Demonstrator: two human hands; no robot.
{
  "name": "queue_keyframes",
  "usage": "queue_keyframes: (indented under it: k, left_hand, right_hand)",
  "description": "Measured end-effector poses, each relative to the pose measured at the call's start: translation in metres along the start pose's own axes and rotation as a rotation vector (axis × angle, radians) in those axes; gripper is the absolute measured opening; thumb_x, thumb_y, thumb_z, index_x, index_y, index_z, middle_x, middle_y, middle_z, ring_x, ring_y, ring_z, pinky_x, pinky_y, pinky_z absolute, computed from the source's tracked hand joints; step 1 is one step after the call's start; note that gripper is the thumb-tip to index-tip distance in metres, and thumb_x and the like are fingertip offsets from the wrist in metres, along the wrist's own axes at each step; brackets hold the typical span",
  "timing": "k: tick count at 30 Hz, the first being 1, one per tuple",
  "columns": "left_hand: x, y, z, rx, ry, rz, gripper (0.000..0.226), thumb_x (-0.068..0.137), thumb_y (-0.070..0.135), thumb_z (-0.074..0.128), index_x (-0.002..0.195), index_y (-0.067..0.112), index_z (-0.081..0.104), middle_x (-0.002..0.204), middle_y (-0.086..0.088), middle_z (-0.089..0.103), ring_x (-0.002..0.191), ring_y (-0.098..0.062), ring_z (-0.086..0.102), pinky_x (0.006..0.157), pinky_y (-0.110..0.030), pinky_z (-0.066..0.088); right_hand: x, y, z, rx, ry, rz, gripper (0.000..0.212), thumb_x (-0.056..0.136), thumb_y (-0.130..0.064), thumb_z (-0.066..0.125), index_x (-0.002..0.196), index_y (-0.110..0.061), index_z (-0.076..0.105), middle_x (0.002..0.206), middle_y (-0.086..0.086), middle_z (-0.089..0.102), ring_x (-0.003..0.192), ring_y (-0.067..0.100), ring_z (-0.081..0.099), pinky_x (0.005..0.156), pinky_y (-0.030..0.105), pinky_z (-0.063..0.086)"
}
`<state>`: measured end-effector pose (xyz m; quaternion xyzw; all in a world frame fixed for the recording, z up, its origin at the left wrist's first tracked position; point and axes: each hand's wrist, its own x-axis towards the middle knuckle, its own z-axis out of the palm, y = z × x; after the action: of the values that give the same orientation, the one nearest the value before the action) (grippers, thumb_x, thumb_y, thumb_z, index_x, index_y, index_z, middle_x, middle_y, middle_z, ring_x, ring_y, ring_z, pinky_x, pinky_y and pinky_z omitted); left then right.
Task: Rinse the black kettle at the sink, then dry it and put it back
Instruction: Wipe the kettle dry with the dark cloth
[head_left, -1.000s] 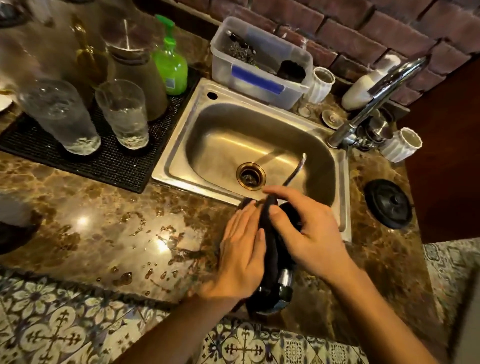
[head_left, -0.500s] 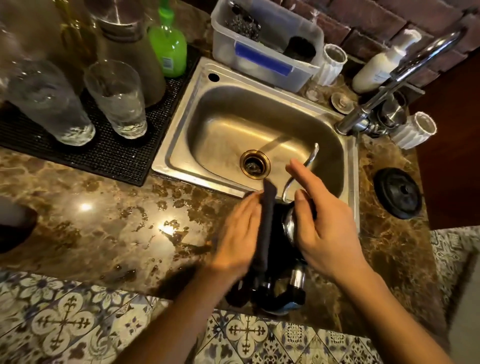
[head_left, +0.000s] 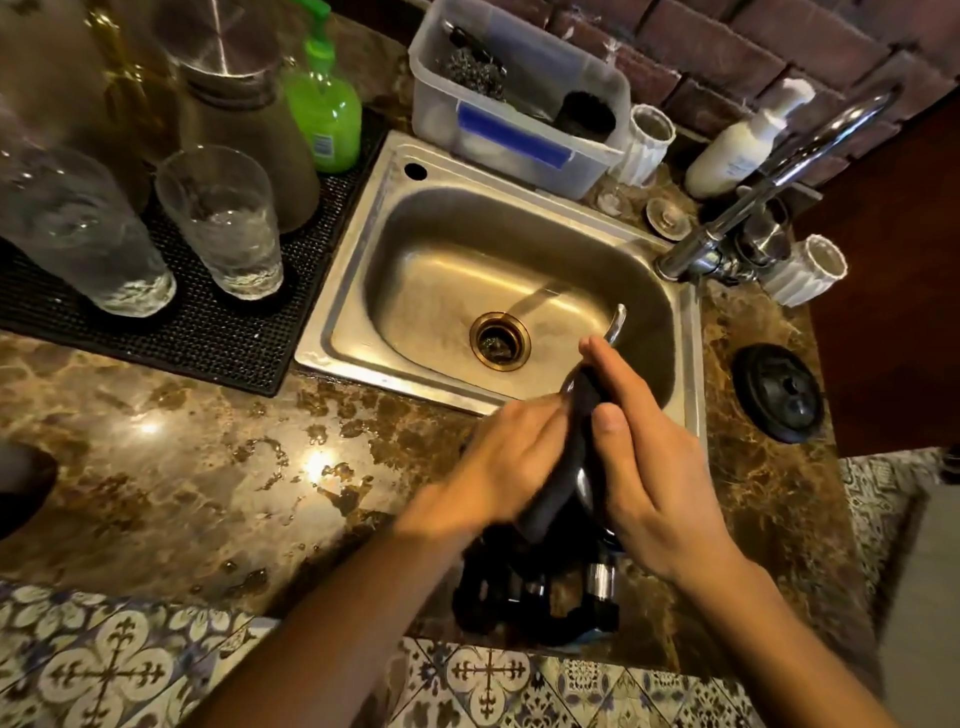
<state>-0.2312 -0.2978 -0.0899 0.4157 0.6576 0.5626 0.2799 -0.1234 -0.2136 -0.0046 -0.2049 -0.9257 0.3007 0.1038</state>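
The black kettle (head_left: 587, 592) lies tilted over the counter's front edge, just in front of the sink (head_left: 353, 291). Its thin metal spout (head_left: 617, 325) pokes up over the basin. My left hand (head_left: 509, 462), blurred with motion, presses a dark cloth (head_left: 569, 462) flat against the kettle's left side. My right hand (head_left: 649, 483) grips the kettle from the right, fingers reaching toward the spout. Most of the kettle body is hidden between the hands and the cloth. A round black lid (head_left: 779, 392) lies on the counter to the right of the sink.
The faucet (head_left: 779, 171) arches over the sink's right rim. Two drinking glasses (head_left: 223, 223) stand on a black mat (head_left: 218, 338) at the left, with a green soap bottle (head_left: 324, 114) behind. A plastic tub (head_left: 519, 135), white cups and a lotion bottle line the back. Water drops dot the marble counter.
My left hand has slid up along the kettle with the cloth, rubbing it. My right hand has shifted its hold slightly, and the kettle stays between the hands.
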Motion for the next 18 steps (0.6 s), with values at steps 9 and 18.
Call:
queue_keyframes:
  k: [9,18]
  left_hand:
    - [-0.097,-0.037,0.039,0.23,0.304,-0.278,0.055,0.093,0.021,0.038,0.143,-0.002,0.033,0.143,-0.027,0.045,0.135,-0.025,0.045,0.112,-0.037,0.035]
    - [-0.081,-0.021,0.044,0.383,0.234,0.122,0.06,0.102,0.039,0.023,0.151,0.005,0.017,0.153,-0.023,0.037,0.147,-0.028,0.029,0.12,-0.046,0.028]
  right_hand:
    - [0.0,-0.005,0.002,-0.06,0.015,0.005,0.051,0.107,-0.037,0.034,0.155,-0.023,0.037,0.145,-0.012,0.055,0.122,-0.012,0.052,0.1,0.013,0.043]
    - [0.0,-0.005,0.0,-0.041,-0.009,-0.004,0.051,0.106,-0.041,0.03,0.155,-0.027,0.036,0.148,-0.011,0.053,0.131,0.003,0.054,0.106,0.029,0.047]
